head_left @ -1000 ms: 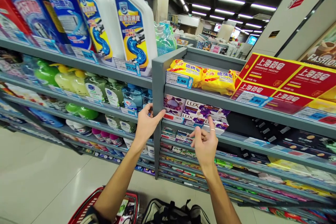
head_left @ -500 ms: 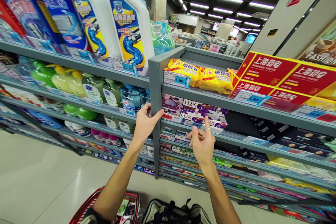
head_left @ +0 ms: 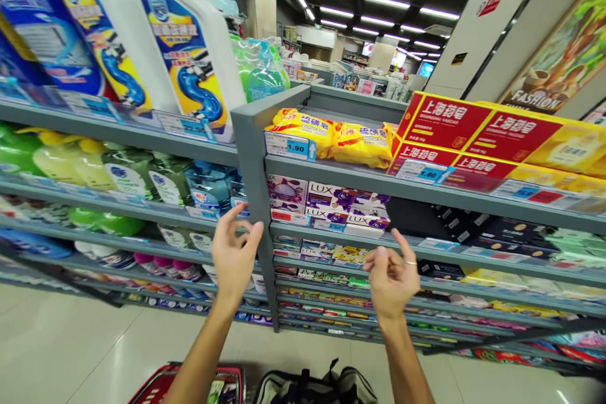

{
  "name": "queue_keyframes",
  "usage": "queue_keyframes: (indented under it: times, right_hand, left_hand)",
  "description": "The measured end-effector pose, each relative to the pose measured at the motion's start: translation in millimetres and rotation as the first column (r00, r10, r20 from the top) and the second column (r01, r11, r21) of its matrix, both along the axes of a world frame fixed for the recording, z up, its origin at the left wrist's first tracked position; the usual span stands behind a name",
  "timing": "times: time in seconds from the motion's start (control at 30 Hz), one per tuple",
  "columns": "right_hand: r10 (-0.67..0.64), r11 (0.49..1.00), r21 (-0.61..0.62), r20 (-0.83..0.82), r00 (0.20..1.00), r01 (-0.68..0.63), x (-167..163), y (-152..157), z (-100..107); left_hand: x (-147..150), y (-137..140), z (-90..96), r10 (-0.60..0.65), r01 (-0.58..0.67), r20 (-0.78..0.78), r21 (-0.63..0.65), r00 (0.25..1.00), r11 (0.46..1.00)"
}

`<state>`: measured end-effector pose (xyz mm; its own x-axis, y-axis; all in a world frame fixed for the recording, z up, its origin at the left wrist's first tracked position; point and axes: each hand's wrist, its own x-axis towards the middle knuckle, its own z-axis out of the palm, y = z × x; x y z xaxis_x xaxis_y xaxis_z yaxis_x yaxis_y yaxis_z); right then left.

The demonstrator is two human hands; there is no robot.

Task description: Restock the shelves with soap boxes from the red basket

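My left hand is raised in front of the grey shelf post, its thumb and fingers parted and nothing in them. To the right, my right hand points with the index finger out and the other fingers loosely bent; it is empty too and wears a ring. Just beyond that fingertip are white and purple LUX soap boxes, stacked on the second shelf. Above them lie yellow sulfur soap packs and a stack of red and yellow soap boxes.
White drain cleaner bottles stand on the left upper shelf, with pump bottles underneath. On the floor below me are a red shopping basket with goods inside and a dark bag. A pillar rises behind the right shelf.
My left hand has come off the shelf post and dropped lower. The right hand has drawn back from the LUX boxes, down and right. The view has swung slightly right.
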<state>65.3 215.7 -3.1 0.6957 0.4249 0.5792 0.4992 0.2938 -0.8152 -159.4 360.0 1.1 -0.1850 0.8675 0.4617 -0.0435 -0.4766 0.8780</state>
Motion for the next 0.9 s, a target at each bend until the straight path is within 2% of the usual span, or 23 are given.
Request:
queue_keyframes:
  times: [0.07, 0.1, 0.13, 0.2, 0.23, 0.3, 0.4, 0.47, 0.6, 0.73, 0.9]
  right_hand:
    - [-0.139, 0.990, 0.039, 0.049, 0.989, 0.137, 28.0, -8.6, 9.8]
    - [-0.171, 0.985, 0.024, 0.087, 0.981, 0.169, 42.4, -9.6, 17.8]
    - [-0.179, 0.984, -0.001, 0.131, 0.975, 0.181, 56.3, -8.1, 27.0]
    - [-0.116, 0.988, -0.072, 0.209, 0.971, 0.134, 80.2, 1.5, 45.8]
    - [-0.064, 0.990, -0.107, 0.206, 0.977, 0.087, 89.4, 8.8, 54.0]
    - [0.060, 0.985, -0.169, 0.147, 0.987, -0.035, 101.3, 25.1, 65.6]
    - [0.285, 0.940, -0.201, 0.021, 0.958, -0.275, 107.4, 45.8, 70.8]
    - [0.387, 0.902, -0.191, -0.038, 0.921, -0.387, 108.2, 54.1, 69.1]
    - [0.403, 0.895, -0.174, -0.083, 0.911, -0.411, 110.5, 59.1, 64.6]
    - [0.434, 0.887, -0.132, -0.086, 0.897, -0.442, 113.5, 57.7, 64.4]
    - [0.413, 0.894, -0.152, -0.082, 0.907, -0.421, 116.0, 55.6, 61.8]
  left_hand:
    - [8.6, -17.4, -16.8, 0.138, -0.142, 0.038, 0.149, 0.990, 0.979]
    - [15.4, -26.8, -22.5, 0.137, -0.134, 0.003, 0.219, 0.991, 0.966]
    - [23.9, -36.5, -25.8, 0.085, -0.064, -0.066, 0.278, 0.994, 0.958]
    - [44.7, -55.2, -25.7, -0.118, 0.195, -0.247, 0.313, 0.962, 0.929]
    - [56.1, -63.5, -23.4, -0.211, 0.308, -0.317, 0.297, 0.925, 0.904]
    - [78.4, -77.0, -18.1, -0.327, 0.434, -0.372, 0.252, 0.869, 0.865]
    - [104.1, -87.6, -15.1, -0.420, 0.493, -0.360, 0.139, 0.833, 0.859]
    - [114.4, -89.2, -16.1, -0.451, 0.496, -0.341, 0.054, 0.825, 0.866]
    - [123.2, -87.3, -16.6, -0.472, 0.486, -0.324, -0.042, 0.819, 0.873]
    - [125.6, -88.2, -16.0, -0.485, 0.491, -0.309, -0.064, 0.818, 0.869]
    - [128.1, -92.0, -18.4, -0.501, 0.496, -0.297, -0.097, 0.813, 0.863]
